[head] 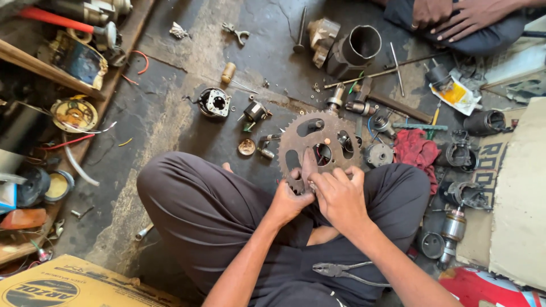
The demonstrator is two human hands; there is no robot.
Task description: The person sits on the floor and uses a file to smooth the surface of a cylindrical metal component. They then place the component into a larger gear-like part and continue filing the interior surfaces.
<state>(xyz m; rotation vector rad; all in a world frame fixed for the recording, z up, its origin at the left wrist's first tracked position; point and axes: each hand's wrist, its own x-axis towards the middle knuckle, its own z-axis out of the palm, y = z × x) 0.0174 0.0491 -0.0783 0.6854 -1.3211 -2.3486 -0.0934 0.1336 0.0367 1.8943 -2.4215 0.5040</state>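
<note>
Seated cross-legged, the person's left hand (289, 200) and right hand (336, 193) both grip the lower rim of a rusty toothed sprocket (318, 149) held above the oily floor (170, 113), where greasy fingers could slip onto its teeth.

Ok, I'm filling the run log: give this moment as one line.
left hand: grips sprocket rim | right hand: fingers at its lower edge | pliers: on lap

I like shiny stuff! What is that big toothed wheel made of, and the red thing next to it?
The toothed wheel, held by the left hand and right hand, looks like steel: dull brown-grey, rusty and greasy, not shiny. The red thing looks like soft cloth, since it lies crumpled in folds.
</note>
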